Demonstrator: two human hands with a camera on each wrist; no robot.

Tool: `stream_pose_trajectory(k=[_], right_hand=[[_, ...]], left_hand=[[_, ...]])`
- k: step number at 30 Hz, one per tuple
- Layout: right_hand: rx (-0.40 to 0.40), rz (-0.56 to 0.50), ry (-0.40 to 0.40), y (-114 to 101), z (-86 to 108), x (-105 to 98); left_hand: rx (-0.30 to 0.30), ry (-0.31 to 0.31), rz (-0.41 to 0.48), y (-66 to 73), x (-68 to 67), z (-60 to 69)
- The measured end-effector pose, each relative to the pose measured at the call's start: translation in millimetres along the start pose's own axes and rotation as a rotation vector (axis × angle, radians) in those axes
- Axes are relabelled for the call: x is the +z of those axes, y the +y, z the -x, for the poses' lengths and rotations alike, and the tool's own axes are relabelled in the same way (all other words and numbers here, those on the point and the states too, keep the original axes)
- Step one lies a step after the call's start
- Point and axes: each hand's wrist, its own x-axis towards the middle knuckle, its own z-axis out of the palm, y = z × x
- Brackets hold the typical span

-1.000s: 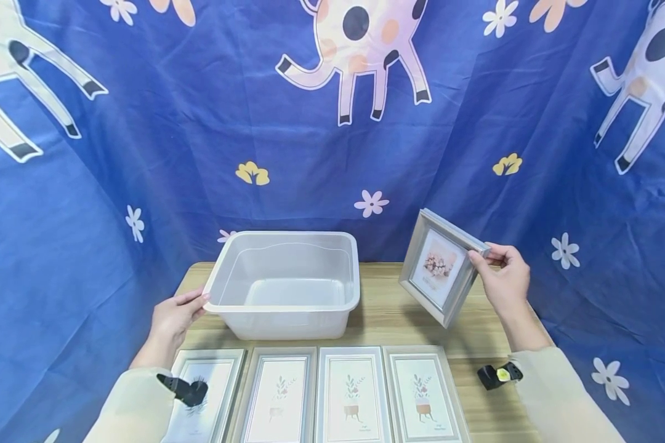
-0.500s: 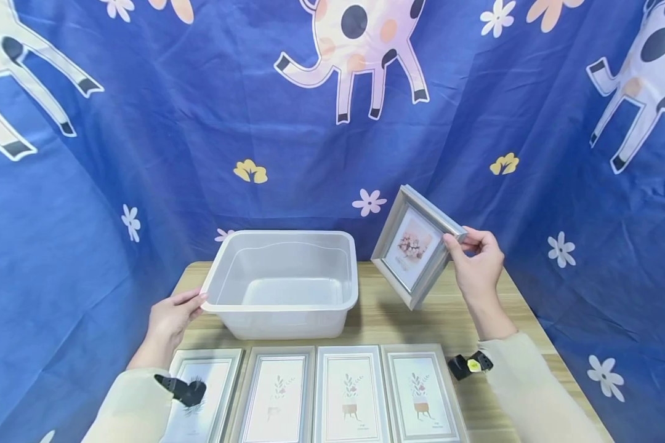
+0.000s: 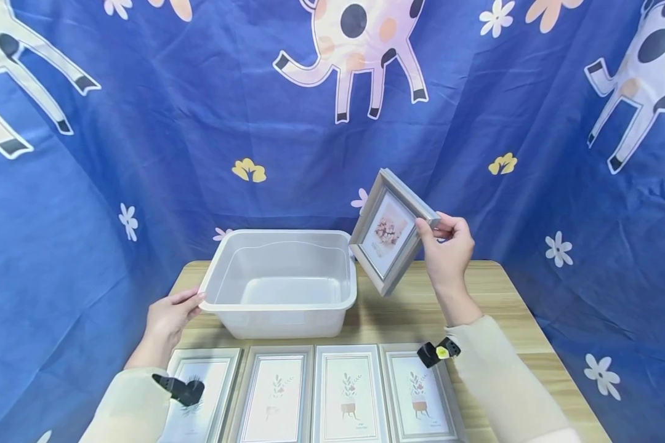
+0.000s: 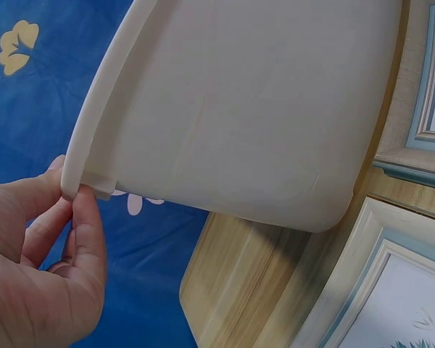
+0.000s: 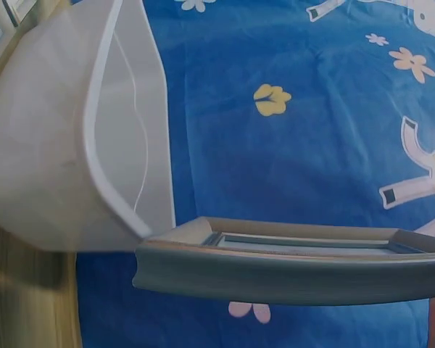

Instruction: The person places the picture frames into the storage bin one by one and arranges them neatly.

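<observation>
My right hand (image 3: 449, 249) pinches the upper right corner of a grey picture frame (image 3: 366, 243) with a pink flower print, thumb on the front. The frame is tilted in the air by the right rim of a white plastic tub (image 3: 282, 323); in the right wrist view the picture frame (image 5: 290, 279) appears edge-on beside the tub's wall (image 5: 36, 145). At the tub's left front corner my left hand (image 3: 169, 317) pinches the rim, and in the left wrist view the fingers of that hand (image 4: 51, 268) grip the rim (image 4: 94, 109) from below. The tub's visible inside holds nothing.
Several more picture frames (image 3: 350, 437) lie in a row along the front of the wooden table (image 3: 499, 307), below the tub. A blue patterned cloth (image 3: 305, 154) hangs behind and at both sides. Each sleeve carries a black wrist camera (image 3: 429, 355).
My right hand has carried the picture frame left and upward, from the table's right side to the tub's right rim. The left hand stays on the tub, which has barely shifted.
</observation>
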Motion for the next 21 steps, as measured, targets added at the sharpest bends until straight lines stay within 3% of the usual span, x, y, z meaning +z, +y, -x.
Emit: stream_pose_trajectory(k=[8,21], right_hand=[[-0.003,-0.002,0.037,-4.2,4.6,27.7],[0.084,0.048,0.052,-0.2,26.1,65.7]], left_hand=[[-0.004,-0.008,0.052,2.0,-0.5,0.0],[-0.002,-0.016,0.047,2.5,-1.1,-4.1]])
